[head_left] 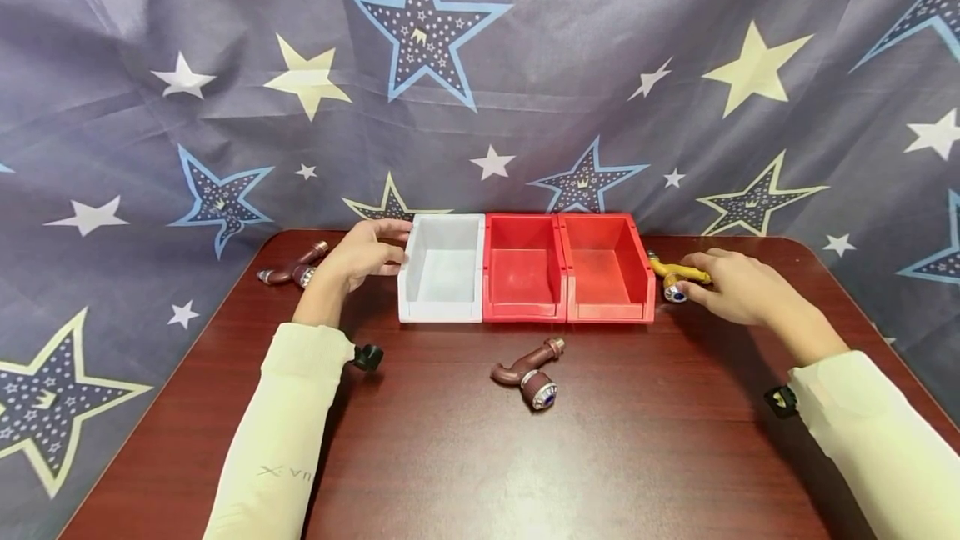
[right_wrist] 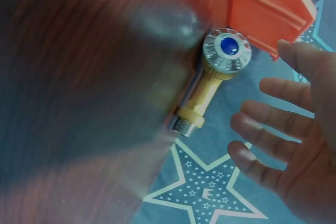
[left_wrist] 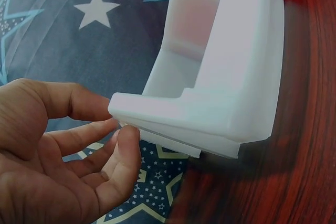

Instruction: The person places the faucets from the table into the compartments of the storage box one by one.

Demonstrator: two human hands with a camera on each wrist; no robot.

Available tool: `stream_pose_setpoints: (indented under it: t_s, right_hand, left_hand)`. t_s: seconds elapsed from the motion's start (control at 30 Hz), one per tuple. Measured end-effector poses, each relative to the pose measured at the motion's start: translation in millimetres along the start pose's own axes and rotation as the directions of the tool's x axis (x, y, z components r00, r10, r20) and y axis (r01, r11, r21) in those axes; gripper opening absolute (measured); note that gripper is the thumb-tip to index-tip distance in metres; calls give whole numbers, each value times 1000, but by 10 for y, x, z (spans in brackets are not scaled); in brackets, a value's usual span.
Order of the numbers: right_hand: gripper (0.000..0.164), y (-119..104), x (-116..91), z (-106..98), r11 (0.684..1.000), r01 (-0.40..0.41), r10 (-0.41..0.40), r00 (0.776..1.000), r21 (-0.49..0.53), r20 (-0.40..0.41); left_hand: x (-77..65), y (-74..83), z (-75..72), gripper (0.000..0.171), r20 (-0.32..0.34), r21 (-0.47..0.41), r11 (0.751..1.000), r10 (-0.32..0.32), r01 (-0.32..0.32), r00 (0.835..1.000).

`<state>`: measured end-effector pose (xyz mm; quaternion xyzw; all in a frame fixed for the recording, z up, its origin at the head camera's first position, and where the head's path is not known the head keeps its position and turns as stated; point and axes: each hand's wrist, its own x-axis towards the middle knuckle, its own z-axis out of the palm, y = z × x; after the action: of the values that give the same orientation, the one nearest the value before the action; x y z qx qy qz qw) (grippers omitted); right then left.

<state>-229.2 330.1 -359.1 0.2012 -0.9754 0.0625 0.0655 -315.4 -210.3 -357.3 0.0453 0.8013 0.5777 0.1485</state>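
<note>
My left hand (head_left: 363,255) is at the left side of the white bin (head_left: 441,313), its fingertips right at the rim in the left wrist view. A yellow tap (head_left: 690,272) with a round chrome handle and blue centre lies to the right of the bins. Beside it is my right hand (head_left: 738,283), overlapping it in the head view. In the right wrist view the fingers (right_wrist: 281,116) are spread, with a gap between them and the tap. One brown tap (head_left: 528,373) lies in front of the bins, another brown tap (head_left: 288,269) left of my left hand.
Two red bins, the middle bin (head_left: 525,312) and the right bin (head_left: 611,312), stand in a row against the white one. A star-patterned curtain (head_left: 525,123) hangs behind the dark wooden table (head_left: 450,473). Dark wrist cameras (head_left: 367,357) are at both sleeves.
</note>
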Motion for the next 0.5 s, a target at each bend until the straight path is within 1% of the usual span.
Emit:
stream_pose_setpoints:
  t_s: [0.27,0.5]
  right_hand:
    - [46,43,6,92,1000,8,-8,1000,-1,24]
    - [42,39,17,139,1000,19,-19,1000,11,20]
  left_hand:
    - [32,-14,11,65,7,-7,1000,7,-7,1000]
    - [44,-44,10,64,1,0,1000,4,-4,1000]
